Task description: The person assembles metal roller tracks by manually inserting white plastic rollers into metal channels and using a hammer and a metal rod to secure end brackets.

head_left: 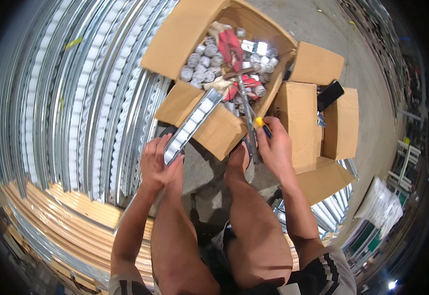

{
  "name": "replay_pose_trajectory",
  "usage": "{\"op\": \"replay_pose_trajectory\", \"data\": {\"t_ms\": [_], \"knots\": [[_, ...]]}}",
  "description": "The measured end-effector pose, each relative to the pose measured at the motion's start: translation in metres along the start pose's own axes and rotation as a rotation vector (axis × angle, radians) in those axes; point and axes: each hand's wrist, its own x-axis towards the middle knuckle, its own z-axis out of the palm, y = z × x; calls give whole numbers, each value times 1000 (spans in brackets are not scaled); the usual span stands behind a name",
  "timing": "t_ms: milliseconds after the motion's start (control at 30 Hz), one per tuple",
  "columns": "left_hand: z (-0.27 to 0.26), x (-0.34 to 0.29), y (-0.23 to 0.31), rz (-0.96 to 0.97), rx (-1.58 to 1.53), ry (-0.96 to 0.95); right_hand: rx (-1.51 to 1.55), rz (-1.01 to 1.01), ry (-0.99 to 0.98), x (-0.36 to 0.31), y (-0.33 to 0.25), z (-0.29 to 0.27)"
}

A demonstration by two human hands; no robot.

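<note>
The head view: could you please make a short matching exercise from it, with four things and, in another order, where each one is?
1. short metal channel
2. yellow-and-blue handled tool
3. red-and-cream gloves
4. row of long metal rails

A. inside the large open cardboard box
B. in the right hand
C. along the picture's left side
D. in the left hand

Pairs: 1-D, 2-B, 3-A, 4-C.

Ahead of you, a box (pixel 182 37) holds cylinders (pixel 207 64) and gloves (pixel 230 46), with a second box (pixel 299 128) just to its right and rails (pixel 84 93) to your left. A roller strip (pixel 193 124) in your left hand (pixel 158 162) extends over the first box's near flap (pixel 221 130); a screwdriver (pixel 260 123) is in your right hand (pixel 277 146).
</note>
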Motion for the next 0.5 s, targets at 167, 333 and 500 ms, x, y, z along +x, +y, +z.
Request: {"op": "replay_pose_trajectory", "data": {"t_ms": [167, 333, 500], "knots": [[31, -5, -6, 45, 96, 32, -131, 42, 32, 26, -12, -1], [43, -7, 3, -9, 99, 83, -113, 70, 151, 57, -2, -1], [59, -9, -8, -51, 88, 137, -141, -98, 77, 79, 2, 32]]}}
